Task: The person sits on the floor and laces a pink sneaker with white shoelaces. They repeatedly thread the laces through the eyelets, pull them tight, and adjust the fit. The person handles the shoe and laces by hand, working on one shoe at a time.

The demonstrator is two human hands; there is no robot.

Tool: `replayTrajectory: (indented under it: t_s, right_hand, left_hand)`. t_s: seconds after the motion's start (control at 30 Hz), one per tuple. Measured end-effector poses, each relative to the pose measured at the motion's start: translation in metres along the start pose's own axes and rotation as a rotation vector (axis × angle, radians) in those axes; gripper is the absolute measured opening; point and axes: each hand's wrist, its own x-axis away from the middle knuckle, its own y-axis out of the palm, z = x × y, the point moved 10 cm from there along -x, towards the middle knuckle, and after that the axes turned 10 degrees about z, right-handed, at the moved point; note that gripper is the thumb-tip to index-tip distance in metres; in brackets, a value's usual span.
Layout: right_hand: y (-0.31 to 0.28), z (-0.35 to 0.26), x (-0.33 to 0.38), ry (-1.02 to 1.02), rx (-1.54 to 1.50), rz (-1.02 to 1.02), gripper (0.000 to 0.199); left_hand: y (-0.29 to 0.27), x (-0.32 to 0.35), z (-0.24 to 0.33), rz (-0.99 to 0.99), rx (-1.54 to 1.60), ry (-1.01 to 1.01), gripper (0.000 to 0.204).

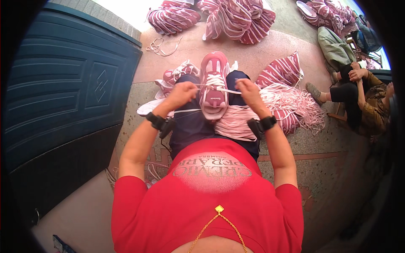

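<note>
A pink and white sneaker rests between my knees on my dark trousers. White laces cross its front, and a lace end runs out to either side. My left hand pinches the end on the left. On the right, my right hand has its fingers closed on the other end, and the lace is stretched between hand and shoe. A bundle of pale pink laces lies on my lap near my right wrist. Another pink sneaker sits beyond my left hand.
Right of my legs lie a striped pink bundle and a heap of loose laces. More striped bundles stand farther off. A dark blue door flanks the left. At right sits another person, hands together.
</note>
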Motion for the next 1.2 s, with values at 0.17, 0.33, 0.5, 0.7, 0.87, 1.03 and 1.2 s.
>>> replayTrajectory:
  t_s: [0.17,0.33,0.5,0.7,0.87,1.03,1.2]
  right_hand:
    - [0.032,0.009,-0.006,-0.153,0.454,-0.085,0.020]
    - [0.024,-0.065,0.027,-0.503,0.384,-0.045,0.012]
    - [0.046,-0.118,0.086,-1.068,0.594,-0.261,0.020]
    - [-0.074,-0.041,0.044,-0.786,0.668,0.083,0.025]
    - [-0.191,0.034,0.039,-0.369,1.156,0.505,0.021]
    - [-0.082,0.001,0.019,-0.410,0.487,0.194,0.021]
    - [0.043,-0.036,0.007,-0.292,0.503,-0.296,0.017]
  left_hand:
    - [0.004,-0.006,0.026,0.257,-0.507,0.321,0.020]
    - [0.016,-0.009,0.022,0.221,-0.600,0.302,0.021]
    - [0.024,-0.008,0.042,0.180,-0.727,0.360,0.021]
    - [0.039,-0.015,0.055,0.153,-0.971,0.501,0.019]
    - [0.017,0.001,0.063,0.484,-0.875,0.558,0.023]
    - [0.035,0.038,0.078,0.504,-0.969,0.547,0.030]
    - [0.031,0.028,0.054,0.444,-0.884,0.484,0.023]
